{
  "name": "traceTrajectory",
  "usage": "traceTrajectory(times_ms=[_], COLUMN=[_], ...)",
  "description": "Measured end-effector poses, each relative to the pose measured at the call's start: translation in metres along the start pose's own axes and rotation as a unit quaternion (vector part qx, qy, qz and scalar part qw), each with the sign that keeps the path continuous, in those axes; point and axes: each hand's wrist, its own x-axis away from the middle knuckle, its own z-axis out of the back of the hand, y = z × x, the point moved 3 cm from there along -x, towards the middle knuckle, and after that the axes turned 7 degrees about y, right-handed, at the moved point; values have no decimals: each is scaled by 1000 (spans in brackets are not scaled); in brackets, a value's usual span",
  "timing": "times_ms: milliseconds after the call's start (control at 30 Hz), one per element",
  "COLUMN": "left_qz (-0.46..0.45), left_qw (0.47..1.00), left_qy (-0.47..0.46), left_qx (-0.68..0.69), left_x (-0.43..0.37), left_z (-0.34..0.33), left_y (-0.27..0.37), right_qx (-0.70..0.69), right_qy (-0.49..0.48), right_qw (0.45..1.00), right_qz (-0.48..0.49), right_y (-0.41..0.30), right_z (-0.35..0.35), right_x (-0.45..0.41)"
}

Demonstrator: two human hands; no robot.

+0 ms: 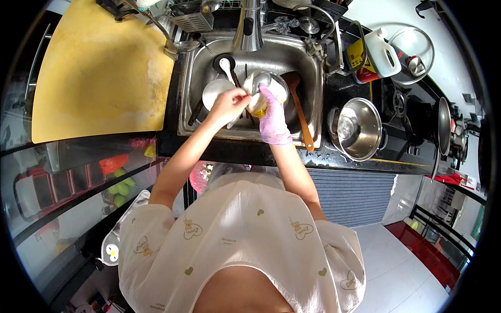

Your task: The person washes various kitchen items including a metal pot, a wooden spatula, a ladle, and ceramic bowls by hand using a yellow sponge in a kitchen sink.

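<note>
Over the stainless steel sink, both of my hands are close together. My right hand wears a thin pink glove, and its thumb presses on the rounded metal bowl of a spoon or ladle. Beneath that hand shows a white and yellow item, its kind unclear. My left hand is bare, with thumb and fingers pinched beside the same item; whether they hold anything is hidden. A white bowl, a white spoon and a brown wooden spatula lie in the sink.
A chrome faucet hangs over the sink's back edge. A yellow cutting board covers the left counter. To the right stand a steel pot, a large plastic jug and a glass lid. Beyond is a gas burner.
</note>
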Motion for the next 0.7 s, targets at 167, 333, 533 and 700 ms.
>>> traceTrajectory(times_ms=[167,333,533,700], left_qz=[-36,63,111,89], left_qw=[997,973,976,978], left_qy=[0,-221,-149,-83], left_qx=[63,23,114,168], left_x=[-38,-66,-70,-74], left_z=[19,16,38,58], left_y=[17,21,39,32], right_qx=[92,139,174,172], right_qy=[-30,-125,-154,-159], right_qw=[995,981,970,970], right_qz=[-16,-41,-76,-68], right_y=[-4,-13,-18,-17], right_z=[2,-5,1,13], right_x=[-2,5,8,15])
